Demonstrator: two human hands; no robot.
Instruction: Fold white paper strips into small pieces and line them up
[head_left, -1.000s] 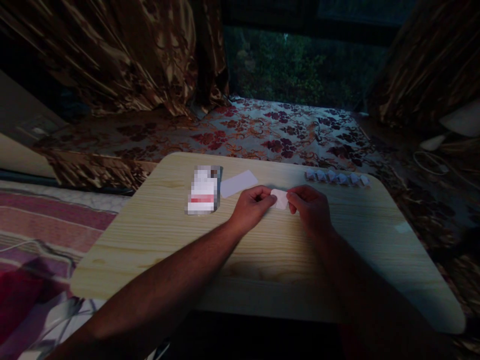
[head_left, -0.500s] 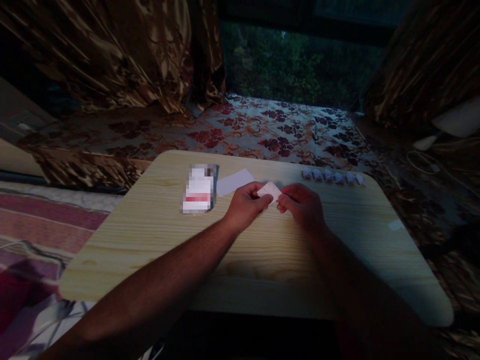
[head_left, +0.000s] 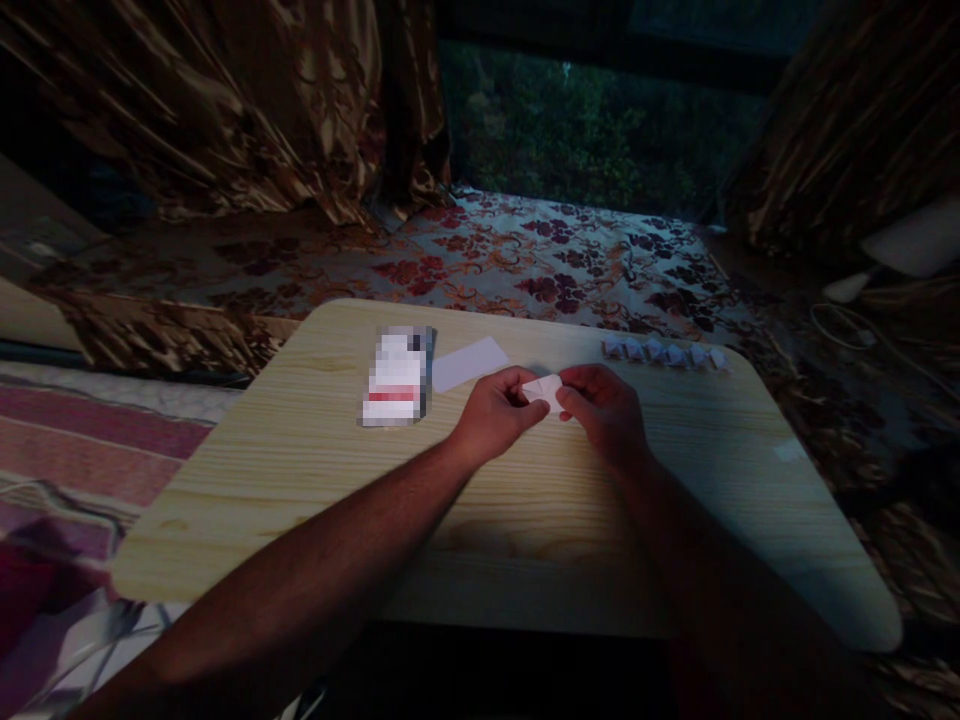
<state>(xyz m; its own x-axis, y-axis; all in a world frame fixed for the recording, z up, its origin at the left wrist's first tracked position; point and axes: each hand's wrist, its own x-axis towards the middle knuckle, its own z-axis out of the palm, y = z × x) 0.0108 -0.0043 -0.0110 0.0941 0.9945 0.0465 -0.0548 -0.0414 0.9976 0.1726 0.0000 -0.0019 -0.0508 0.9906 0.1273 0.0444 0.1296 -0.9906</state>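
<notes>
A small white folded paper piece (head_left: 543, 388) is pinched between both my hands just above the light wooden table (head_left: 525, 520). My left hand (head_left: 495, 415) grips its left side with curled fingers. My right hand (head_left: 604, 410) pinches its right side. A flat white paper slip (head_left: 469, 363) lies on the table just left of my hands. A row of several small folded paper pieces (head_left: 666, 352) sits at the far right of the table.
A small white pack with a red band (head_left: 394, 378) lies on the table to the left. A floral bedspread (head_left: 525, 260) spreads behind the table, with brown curtains (head_left: 225, 110) and a dark window (head_left: 577, 120) beyond. Striped cloth (head_left: 90, 450) lies at the left.
The folded paper has been turned and pressed smaller between my fingers, and my hands have drawn closer together. The view shifted slightly.
</notes>
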